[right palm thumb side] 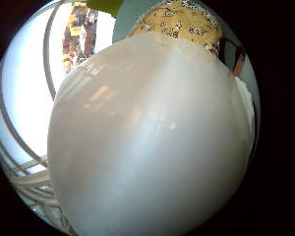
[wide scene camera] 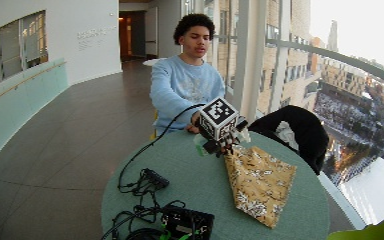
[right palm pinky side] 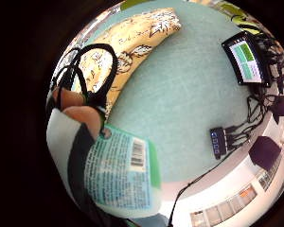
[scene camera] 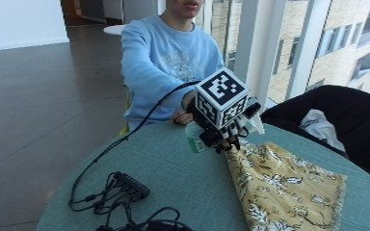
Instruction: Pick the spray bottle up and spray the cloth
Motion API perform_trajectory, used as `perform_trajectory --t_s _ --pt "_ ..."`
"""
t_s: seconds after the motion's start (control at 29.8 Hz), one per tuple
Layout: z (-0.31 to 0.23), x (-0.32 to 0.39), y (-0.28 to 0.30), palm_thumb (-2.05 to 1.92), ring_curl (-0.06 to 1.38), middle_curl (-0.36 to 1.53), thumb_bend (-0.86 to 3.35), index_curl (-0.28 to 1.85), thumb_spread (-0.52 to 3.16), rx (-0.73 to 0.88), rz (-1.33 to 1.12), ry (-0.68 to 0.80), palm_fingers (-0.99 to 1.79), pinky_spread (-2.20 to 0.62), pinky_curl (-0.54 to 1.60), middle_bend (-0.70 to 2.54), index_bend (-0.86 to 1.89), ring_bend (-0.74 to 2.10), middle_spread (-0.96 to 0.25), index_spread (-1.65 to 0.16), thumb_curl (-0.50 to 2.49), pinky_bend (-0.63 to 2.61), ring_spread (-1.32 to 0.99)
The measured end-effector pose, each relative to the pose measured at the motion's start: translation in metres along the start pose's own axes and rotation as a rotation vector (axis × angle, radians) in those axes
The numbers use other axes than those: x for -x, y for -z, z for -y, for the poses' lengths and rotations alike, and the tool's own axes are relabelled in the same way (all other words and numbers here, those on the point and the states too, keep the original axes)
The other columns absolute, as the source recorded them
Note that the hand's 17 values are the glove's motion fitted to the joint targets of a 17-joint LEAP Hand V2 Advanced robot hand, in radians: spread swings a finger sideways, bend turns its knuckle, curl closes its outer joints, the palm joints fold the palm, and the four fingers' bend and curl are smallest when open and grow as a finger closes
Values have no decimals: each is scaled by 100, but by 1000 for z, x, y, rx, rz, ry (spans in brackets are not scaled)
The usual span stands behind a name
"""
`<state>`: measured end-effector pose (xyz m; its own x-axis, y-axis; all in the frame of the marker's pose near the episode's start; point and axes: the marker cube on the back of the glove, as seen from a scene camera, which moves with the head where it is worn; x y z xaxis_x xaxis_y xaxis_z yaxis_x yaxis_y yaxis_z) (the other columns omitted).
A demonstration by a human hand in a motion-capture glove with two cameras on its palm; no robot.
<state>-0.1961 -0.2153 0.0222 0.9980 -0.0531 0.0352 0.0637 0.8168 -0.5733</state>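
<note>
Yellow patterned cloth (scene camera: 281, 185) spread flat on round green table (scene camera: 172, 178), reaching its near edge. Gloved right hand (scene camera: 227, 127) just above cloth's far end, fingers curled round white spray bottle (scene camera: 198, 137), lifted clear of table, label (right palm pinky side: 120, 172) close against palm.
</note>
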Motion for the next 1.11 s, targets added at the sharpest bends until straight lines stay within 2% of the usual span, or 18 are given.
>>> perform_trajectory --t_s 1.11 --pt "4 -3 -16 93 40 48 -3 58 61 37 -11 -32 124 0 37 33 20 50 -10 -20 71 23 -6"
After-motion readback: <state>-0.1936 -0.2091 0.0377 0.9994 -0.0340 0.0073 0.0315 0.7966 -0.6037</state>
